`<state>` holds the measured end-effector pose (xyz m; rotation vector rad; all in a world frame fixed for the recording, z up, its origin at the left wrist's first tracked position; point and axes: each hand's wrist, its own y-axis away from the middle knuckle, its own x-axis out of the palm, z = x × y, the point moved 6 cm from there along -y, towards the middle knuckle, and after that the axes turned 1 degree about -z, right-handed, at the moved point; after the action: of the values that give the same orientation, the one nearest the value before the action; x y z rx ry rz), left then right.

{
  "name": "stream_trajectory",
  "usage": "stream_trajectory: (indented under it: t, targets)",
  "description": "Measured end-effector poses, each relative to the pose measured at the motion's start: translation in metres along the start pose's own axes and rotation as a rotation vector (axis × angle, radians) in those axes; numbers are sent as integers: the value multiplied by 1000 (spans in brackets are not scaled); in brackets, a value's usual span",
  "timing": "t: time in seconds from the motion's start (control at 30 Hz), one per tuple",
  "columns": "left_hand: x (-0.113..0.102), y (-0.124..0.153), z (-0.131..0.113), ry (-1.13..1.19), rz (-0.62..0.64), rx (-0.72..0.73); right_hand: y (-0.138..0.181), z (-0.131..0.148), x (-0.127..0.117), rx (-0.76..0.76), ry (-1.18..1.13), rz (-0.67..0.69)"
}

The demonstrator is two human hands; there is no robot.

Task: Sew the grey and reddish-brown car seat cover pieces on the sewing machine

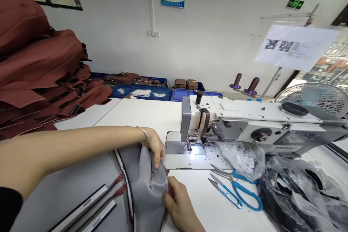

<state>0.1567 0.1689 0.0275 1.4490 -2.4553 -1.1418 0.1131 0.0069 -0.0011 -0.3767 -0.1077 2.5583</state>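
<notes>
A large grey fabric piece [146,199] with dark piping and reddish-brown strips is spread at the front left, its right part bunched up. My left hand [156,146] reaches across from the left, fingers closed on the upper right edge of this fabric. Lower down, my right hand [179,203] pinches the same edge between thumb and fingers. The fold between both hands stands raised from the table. Just beyond them is the lit needle area of a white sewing machine [236,112]. Two pale stiff strips [100,215] lie along the fabric at lower left.
Blue-handled scissors [248,195] and thread snips [227,192] lie right of my right hand. Plastic bags [299,192] with black material crowd the right side. A tall pile of reddish-brown pieces [43,61] rises at left. Blue crates [154,92] stand behind the table.
</notes>
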Motion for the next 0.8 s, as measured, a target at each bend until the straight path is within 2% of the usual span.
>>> stream_trajectory:
  t: [0.03,0.07,0.1,0.17,0.27,0.37,0.43,0.5,0.57,0.67,0.73,0.8]
  targets:
    - [5,7,8,-17,74,-77,-2,0,-1,-4,3,5]
    - [9,15,15,-49,92,-143,-3,0,-3,-6,7,8]
    - [11,22,20,-71,48,-184,-5,0,-4,-11,15,11]
    - [11,37,22,-43,-138,-183,-9,3,-8,-27,36,14]
    - [6,58,9,122,-348,-64,-23,12,-18,-74,86,-7]
    - [-15,70,-14,166,-567,52,-46,19,-27,-109,181,-79]
    - [-28,64,-27,-11,-734,29,-60,16,-27,-97,271,-143]
    - [-30,44,-34,-258,-852,-78,-68,7,-21,-60,382,-201]
    - [-21,15,-33,-411,-905,-185,-67,-5,-13,-29,507,-238]
    - [-6,-21,-21,-419,-922,-259,-50,-18,-14,-28,692,-253]
    - [-5,-26,-10,-384,-908,-290,-31,-24,-39,-31,804,-265]
    - [-11,-15,2,-328,-869,-284,-10,-30,-91,11,917,-325]
